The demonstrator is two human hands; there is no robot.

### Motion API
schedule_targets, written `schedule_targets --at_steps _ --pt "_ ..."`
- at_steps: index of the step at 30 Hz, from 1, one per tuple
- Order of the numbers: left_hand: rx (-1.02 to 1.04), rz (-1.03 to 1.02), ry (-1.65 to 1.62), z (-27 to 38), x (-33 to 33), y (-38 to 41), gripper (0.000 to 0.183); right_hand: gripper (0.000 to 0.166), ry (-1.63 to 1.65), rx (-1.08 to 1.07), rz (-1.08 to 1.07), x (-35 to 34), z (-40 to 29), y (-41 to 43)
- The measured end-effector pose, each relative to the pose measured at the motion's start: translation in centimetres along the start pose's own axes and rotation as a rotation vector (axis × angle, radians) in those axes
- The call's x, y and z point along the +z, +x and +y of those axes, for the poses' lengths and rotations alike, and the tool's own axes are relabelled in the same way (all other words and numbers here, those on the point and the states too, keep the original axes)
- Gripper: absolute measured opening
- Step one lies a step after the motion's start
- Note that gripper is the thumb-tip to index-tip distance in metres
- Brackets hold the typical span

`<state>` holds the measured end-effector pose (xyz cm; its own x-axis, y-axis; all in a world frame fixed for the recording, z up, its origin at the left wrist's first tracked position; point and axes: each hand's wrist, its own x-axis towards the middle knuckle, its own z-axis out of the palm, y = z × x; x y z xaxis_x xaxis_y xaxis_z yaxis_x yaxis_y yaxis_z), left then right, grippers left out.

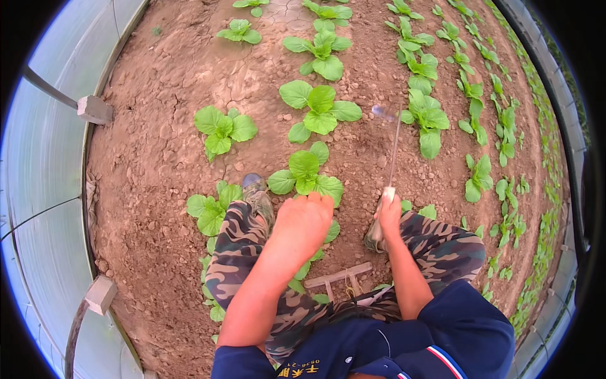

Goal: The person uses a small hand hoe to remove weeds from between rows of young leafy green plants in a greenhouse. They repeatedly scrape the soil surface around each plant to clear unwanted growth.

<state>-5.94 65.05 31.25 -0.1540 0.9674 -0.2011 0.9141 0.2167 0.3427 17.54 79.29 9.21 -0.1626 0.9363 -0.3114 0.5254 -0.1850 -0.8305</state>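
In the head view my left hand [305, 222] reaches over a leafy green seedling [305, 173] in the middle row, its fingers bent down at the near leaves; what lies under them is hidden. My right hand [389, 213] is closed around the light-coloured handle of a hand tool [394, 156] with a long thin metal shaft, which points away over bare soil between two rows. The tool's far end is blurred and its shape cannot be told. Another leafy plant [213, 208] stands beside my shoe [255, 187], to the left.
A low wooden frame [338, 275] is between my legs. Further rows of seedlings [428, 118] run along the right. Concrete blocks [94, 110] and a plastic film wall [52, 142] edge the soil on the left. Cracked brown soil [156, 94] lies between plants and wall.
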Motion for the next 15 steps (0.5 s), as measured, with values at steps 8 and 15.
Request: schedule_targets --at_steps 8,15 --pt "0.047 0.038 -0.021 0.4 -0.9 -0.1 0.027 0.041 -0.397 0.038 -0.168 8.5 -5.3 15.6" --pt "0.012 0.001 0.005 0.6 -0.1 -0.3 0.025 0.043 -0.118 0.038 -0.235 13.5 -10.6 22.8"
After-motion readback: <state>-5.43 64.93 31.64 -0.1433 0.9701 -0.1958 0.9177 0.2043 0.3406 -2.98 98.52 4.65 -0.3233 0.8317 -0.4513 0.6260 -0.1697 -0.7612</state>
